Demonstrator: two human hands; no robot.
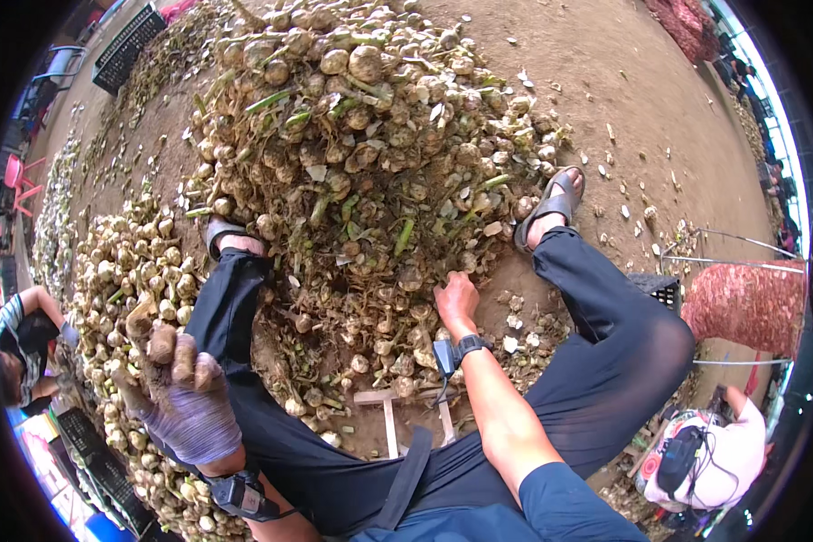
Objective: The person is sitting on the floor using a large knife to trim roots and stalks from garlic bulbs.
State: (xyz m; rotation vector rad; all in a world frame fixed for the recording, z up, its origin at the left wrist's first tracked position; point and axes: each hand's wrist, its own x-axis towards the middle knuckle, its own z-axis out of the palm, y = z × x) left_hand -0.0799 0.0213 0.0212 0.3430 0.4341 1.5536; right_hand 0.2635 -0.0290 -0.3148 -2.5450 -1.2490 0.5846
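My left hand (188,406), in a soiled lilac knit glove, is raised over a heap of trimmed garlic bulbs (135,264) on my left. Its fingers and thumb are spread apart, and I see nothing held in them. My bare right hand (458,298) reaches down to the near right edge of a large pile of untrimmed garlic (379,135) between my feet. Its fingers are curled and their tips hidden, so whether they grip a bulb is unclear. Loose stems, roots and skins (379,230) lie in front of it.
Sandalled feet (555,203) flank the pile. A wooden frame (389,420) stands between my legs. A black crate (130,49) is at far left, and a filled red mesh sack (742,308) at right. Other people sit at left (30,339) and lower right (711,454).
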